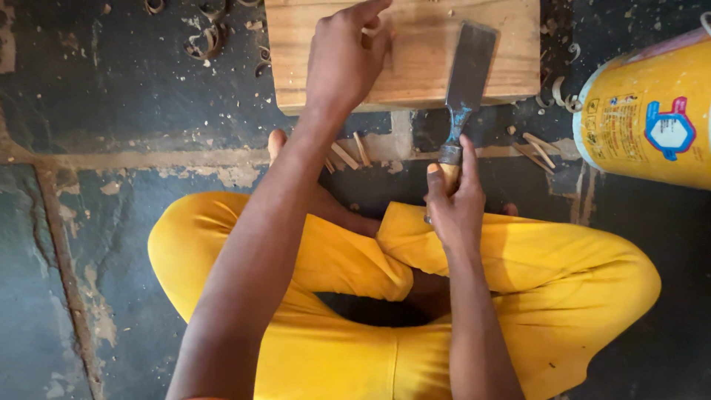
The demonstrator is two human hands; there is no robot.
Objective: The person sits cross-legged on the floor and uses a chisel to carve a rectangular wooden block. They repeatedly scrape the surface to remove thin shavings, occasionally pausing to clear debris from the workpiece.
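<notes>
posture: person sits cross-legged on the floor (pixel 111 118), yellow trousers (pixel 563 281); work lies straight ahead past the knees, so both arms reach it without leaning
wood block (pixel 415 70): pale plank-like block flat on the floor, upper centre of view; near edge faces the person; looks like the grain runs left-right
left hand (pixel 346 63): on top of the block, left of centre; palm down, fingers pressed together and curled over a small pale piece, tips partly hidden so I cannot tell exactly what they pinch; likely there to pin the work so it does not skate under the tool
right hand (pixel 455 207): wrapped round the wooden handle of the chisel, fingers closed tight, index finger stretched along the ferrule; that finger reads as steering, the fist as push
chisel (pixel 468 74): wide flat blade, dark steel with blue paint near the neck; blade lies over the right part of the block, cutting edge away from the body and just right of the left hand; handle low, near the right knee; shallow angle suits paring rather than chopping
gap: blade and left hand near, not touching; holding hand sits beside the cutting line, not ahead of it
offcuts (pixel 348 154): short wood slivers on the floor between block and feet; more at (pixel 537 148); curled shavings (pixel 207 37) upper left
bucket (pixel 652 118): yellow plastic, right edge of view, well apart from the block; within right arm's reach
floor: dark, worn, cracked paint; dust and chips around the block
</notes>
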